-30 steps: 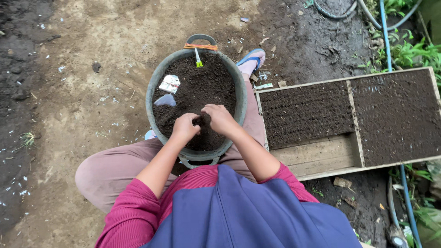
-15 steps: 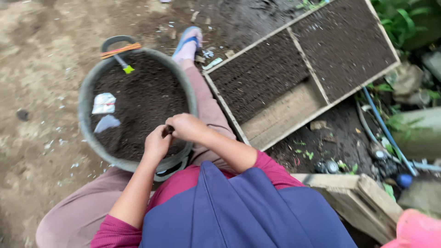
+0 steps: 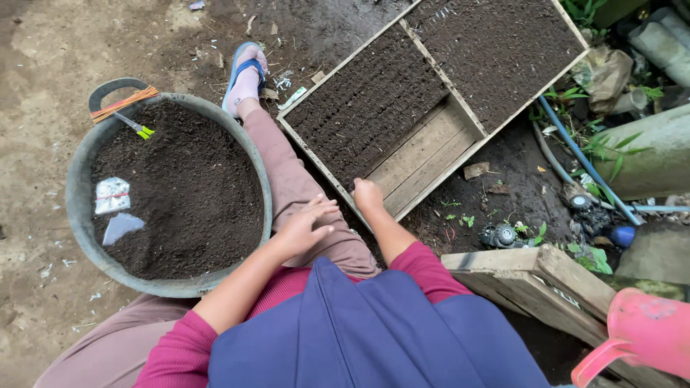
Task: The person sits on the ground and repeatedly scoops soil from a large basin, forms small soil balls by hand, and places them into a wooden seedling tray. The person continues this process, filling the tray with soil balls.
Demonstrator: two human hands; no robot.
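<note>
1. The left hand (image 3: 305, 226) hovers over the person's knee with fingers spread loose, holding nothing.
2. The right hand (image 3: 368, 195) rests at the near edge of the wooden seed tray (image 3: 424, 147). Its fingers are curled under, and I cannot tell whether it holds anything.
3. The tray lies tilted on the ground. Dark ridged soil fills most of its near compartment, with bare planks showing at the corner nearest the right hand.
4. A round grey basin of soil (image 3: 75, 215) sits just beside the left knee, with two small packets (image 3: 113, 195) lying on the soil.
</note>
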